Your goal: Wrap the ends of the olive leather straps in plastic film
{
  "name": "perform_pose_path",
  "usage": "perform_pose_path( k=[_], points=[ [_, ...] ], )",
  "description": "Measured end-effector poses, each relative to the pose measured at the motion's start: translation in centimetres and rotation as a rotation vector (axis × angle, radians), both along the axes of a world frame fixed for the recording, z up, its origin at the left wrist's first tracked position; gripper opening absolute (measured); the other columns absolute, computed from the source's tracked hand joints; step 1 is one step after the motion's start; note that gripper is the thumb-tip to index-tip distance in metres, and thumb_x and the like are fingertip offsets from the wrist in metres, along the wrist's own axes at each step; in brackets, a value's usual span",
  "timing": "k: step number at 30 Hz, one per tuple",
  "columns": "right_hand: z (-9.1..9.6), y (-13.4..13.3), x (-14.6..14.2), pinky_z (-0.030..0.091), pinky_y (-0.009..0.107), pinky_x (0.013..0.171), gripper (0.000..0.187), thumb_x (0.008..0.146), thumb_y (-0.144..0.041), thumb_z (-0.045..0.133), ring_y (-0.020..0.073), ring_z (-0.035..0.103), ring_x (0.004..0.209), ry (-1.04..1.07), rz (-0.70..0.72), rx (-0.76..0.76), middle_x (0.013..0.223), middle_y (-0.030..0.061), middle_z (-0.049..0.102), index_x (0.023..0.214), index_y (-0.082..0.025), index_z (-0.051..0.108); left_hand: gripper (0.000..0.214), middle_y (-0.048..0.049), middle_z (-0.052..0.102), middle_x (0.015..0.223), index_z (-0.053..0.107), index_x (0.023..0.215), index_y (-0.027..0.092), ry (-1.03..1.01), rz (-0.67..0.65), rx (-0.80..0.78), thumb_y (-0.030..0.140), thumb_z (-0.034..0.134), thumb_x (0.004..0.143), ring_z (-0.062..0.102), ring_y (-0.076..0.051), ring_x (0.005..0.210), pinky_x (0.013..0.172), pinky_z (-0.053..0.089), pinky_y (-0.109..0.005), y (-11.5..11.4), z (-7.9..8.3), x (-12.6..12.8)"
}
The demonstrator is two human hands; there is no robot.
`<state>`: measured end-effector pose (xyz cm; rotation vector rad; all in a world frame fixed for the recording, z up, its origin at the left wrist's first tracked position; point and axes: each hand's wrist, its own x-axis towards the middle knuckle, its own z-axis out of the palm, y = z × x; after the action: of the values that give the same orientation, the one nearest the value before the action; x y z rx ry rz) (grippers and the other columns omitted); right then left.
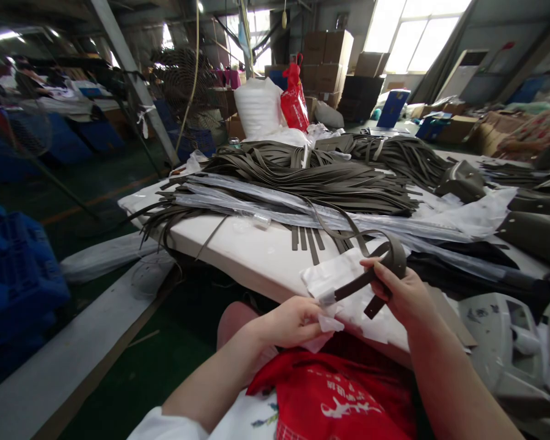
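A dark grey-brown strap [396,249] loops through my right hand [406,292], whose fingers are closed around it. One strap end with small holes hangs below those fingers, and another length runs left toward my other hand. There, my left hand [297,321] pinches a thin white wrapper [330,324] near that strap end; whether it also grips the strap is hidden. Under both hands lies white sheet material [334,275] at the table's front edge. Several short strap ends [304,238] stick out from the pile just beyond.
A large heap of similar straps [302,180] covers the white table [238,250], with long clear plastic sleeves [275,211] across it. A grey-white machine [504,336] stands at right. Blue crates [22,269] are on the left. A red bag [294,101] and cartons [325,58] stand behind.
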<state>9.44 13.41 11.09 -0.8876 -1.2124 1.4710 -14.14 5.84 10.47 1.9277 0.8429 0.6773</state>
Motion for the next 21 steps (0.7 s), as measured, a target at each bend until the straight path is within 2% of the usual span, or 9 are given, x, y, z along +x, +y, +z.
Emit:
perform_pose_path(
  k=[5, 10, 12, 15, 17, 19, 21],
  points=[
    [-0.4, -0.4, -0.6, 0.020, 0.022, 0.043, 0.037, 0.082, -0.047, 0.071, 0.0064, 0.034, 0.046, -0.226, 0.115, 0.009, 0.051, -0.0052, 0.041, 0.101, -0.015, 0.075, 0.036, -0.0049, 0.066, 0.075, 0.071, 0.076, 0.011, 0.014, 0.004, -0.020, 0.038, 0.053, 0.094, 0.058, -0.011, 0.067, 0.064, 0.044, -0.019, 0.4, -0.4, 0.2],
    [-0.9, -1.7, -3.6, 0.023, 0.022, 0.044, 0.040, 0.078, -0.053, 0.071, 0.0070, 0.034, 0.049, -0.323, 0.272, -0.065, 0.054, -0.0044, 0.042, 0.094, -0.016, 0.077, 0.041, -0.0053, 0.067, 0.076, 0.069, 0.072, 0.012, -0.027, 0.082, -0.020, 0.040, 0.049, 0.095, 0.060, -0.013, 0.071, 0.070, 0.047, -0.022, 0.7, -0.4, 0.7],
    [-1.2, -1.4, -4.1, 0.022, 0.022, 0.043, 0.042, 0.075, -0.054, 0.073, 0.0069, 0.032, 0.048, -0.277, 0.228, -0.124, 0.051, -0.0050, 0.040, 0.089, -0.016, 0.077, 0.043, -0.0053, 0.067, 0.074, 0.067, 0.069, 0.012, -0.043, 0.111, -0.013, 0.040, 0.048, 0.096, 0.060, -0.014, 0.071, 0.070, 0.047, -0.022, 0.7, -0.4, 0.7],
    [-1.5, -0.1, -3.9, 0.014, 0.022, 0.041, 0.043, 0.069, -0.053, 0.078, 0.0054, 0.025, 0.045, -0.057, -0.004, -0.178, 0.048, -0.0072, 0.035, 0.087, -0.014, 0.076, 0.044, -0.0053, 0.066, 0.073, 0.067, 0.069, 0.012, -0.018, 0.086, -0.029, 0.041, 0.047, 0.096, 0.059, -0.013, 0.068, 0.067, 0.046, -0.021, 0.7, -0.4, 0.5],
    [-1.6, 0.3, -3.8, 0.011, 0.022, 0.040, 0.041, 0.065, -0.048, 0.083, 0.0045, 0.023, 0.045, 0.047, -0.117, -0.174, 0.049, -0.0074, 0.037, 0.085, -0.014, 0.075, 0.044, -0.0051, 0.066, 0.073, 0.067, 0.069, 0.013, -0.005, 0.081, -0.033, 0.042, 0.047, 0.096, 0.059, -0.013, 0.066, 0.066, 0.046, -0.021, 0.7, -0.4, 0.6],
    [-1.8, -0.2, -4.2, 0.016, 0.021, 0.040, 0.039, 0.062, -0.045, 0.085, 0.0048, 0.028, 0.044, 0.007, -0.105, -0.161, 0.050, -0.0062, 0.043, 0.084, -0.014, 0.075, 0.046, -0.0049, 0.066, 0.071, 0.066, 0.067, 0.013, -0.034, 0.111, -0.039, 0.045, 0.048, 0.095, 0.058, -0.013, 0.066, 0.066, 0.045, -0.022, 0.8, -0.6, 0.8],
    [-2.0, -1.2, -5.0, 0.027, 0.022, 0.042, 0.041, 0.063, -0.047, 0.084, 0.0074, 0.039, 0.046, -0.102, 0.007, -0.149, 0.053, -0.0029, 0.054, 0.086, -0.015, 0.076, 0.047, -0.0052, 0.066, 0.071, 0.067, 0.068, 0.012, -0.100, 0.174, -0.057, 0.047, 0.049, 0.094, 0.059, -0.013, 0.067, 0.067, 0.045, -0.023, 1.0, -0.9, 0.9]
  ],
)
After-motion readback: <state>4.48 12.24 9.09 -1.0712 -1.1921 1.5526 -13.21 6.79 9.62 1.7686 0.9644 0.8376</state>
